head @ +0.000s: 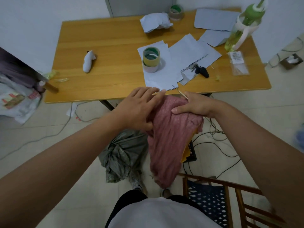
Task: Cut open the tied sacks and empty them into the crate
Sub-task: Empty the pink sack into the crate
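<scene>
The right hand (195, 106) curls its fingers (181, 110) over the top of the pink sack (171, 142) and holds a thin blade (181, 93). The left hand (139, 107) rests spread fingers on the sack's side. Something yellow (189, 150) shows at the sack's edge, above a dark crate (193, 153). A tied grey sack (123, 153) sits on the floor just beside it, below the bench (98, 46) edge.

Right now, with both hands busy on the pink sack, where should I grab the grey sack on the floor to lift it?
Probably take the grey sack by its gathered neck, the bunched knot near its top left, coming straight down from above. The plastic fans out in folds from that point, so a grip closed around the neck should hold the whole sack; the loose crinkled body below would likely slip or tear.
</scene>
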Demonstrator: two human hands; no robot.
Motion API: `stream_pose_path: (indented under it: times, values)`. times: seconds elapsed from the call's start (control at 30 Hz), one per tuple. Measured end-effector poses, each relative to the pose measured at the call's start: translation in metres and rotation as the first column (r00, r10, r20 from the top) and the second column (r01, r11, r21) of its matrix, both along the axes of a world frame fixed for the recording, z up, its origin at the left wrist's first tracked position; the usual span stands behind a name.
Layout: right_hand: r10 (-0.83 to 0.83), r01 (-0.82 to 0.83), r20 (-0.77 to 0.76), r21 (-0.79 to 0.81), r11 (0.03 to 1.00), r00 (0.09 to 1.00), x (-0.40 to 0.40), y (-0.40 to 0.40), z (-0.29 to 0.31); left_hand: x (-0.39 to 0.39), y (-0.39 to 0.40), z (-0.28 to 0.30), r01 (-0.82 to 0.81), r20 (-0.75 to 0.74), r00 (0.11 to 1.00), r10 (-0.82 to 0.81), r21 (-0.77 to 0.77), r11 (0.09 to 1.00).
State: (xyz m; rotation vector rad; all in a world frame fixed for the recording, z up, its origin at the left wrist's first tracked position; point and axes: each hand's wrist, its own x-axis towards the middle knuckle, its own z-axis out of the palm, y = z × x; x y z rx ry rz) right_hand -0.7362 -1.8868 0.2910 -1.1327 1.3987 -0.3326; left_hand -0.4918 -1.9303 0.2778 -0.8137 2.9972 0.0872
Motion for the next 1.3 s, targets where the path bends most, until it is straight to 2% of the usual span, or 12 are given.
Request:
stream_pose_path:
  times: [0.17,0.27,0.37,0.47,0.57,0.7,0.8,0.93,1.0,1.13,1.23,1.3]
  values:
    - [-0.136,0.082,0.260,0.211,0.974,0.956,-0.011,0.004,-0.012,-0.005,0.022,-0.015,0.000,0.010,1.000,0.001,-0.084,0.996]
    - [-0.176,0.092,0.271,0.296,0.951,0.946,-0.014,0.008,-0.019,-0.016,0.023,-0.018,-0.035,-0.067,0.997,0.028,-0.109,0.993]
    - [-0.009,0.010,-0.007,0.206,0.979,1.000,-0.012,0.005,-0.019,-0.022,0.024,-0.015,-0.077,-0.078,0.994,0.078,0.022,0.997]
    - [0.056,-0.066,-0.327,-0.020,0.998,0.943,-0.005,0.002,-0.005,-0.023,0.021,-0.019,-0.231,0.026,0.973,0.230,0.138,0.963]
    - [0.140,-0.187,-0.277,-0.149,0.971,0.951,0.008,0.007,0.015,-0.022,0.009,-0.019,-0.382,0.132,0.924,0.359,0.295,0.876]
    - [0.409,-0.559,-0.580,-0.097,0.824,0.704,0.027,0.017,0.012,-0.025,-0.005,0.002,-0.478,0.300,0.877,0.375,0.630,0.612]
    - [0.324,-0.454,-0.524,-0.139,0.880,0.788,0.030,0.013,-0.005,-0.020,-0.013,0.009,-0.519,0.377,0.851,0.366,0.711,0.474]
    - [0.148,-0.185,-0.362,-0.067,0.981,0.920,0.023,0.008,-0.021,-0.009,-0.015,0.005,-0.369,0.275,0.922,0.271,0.417,0.831]
    - [0.021,-0.022,-0.225,0.002,1.000,0.974,0.019,0.007,-0.029,-0.005,-0.006,0.002,-0.223,0.204,0.965,0.167,0.296,0.929]
    - [-0.148,0.112,0.136,0.241,0.964,0.980,0.013,0.003,-0.035,0.001,0.020,-0.014,-0.034,0.207,0.978,0.029,0.018,0.999]
    - [-0.204,0.099,0.260,0.367,0.925,0.944,0.013,0.003,-0.037,-0.002,0.031,-0.025,-0.038,0.109,0.993,0.052,-0.126,0.991]
    - [-0.222,0.082,0.297,0.420,0.904,0.929,0.014,0.005,-0.037,-0.004,0.033,-0.028,-0.070,-0.005,0.998,0.070,-0.110,0.991]
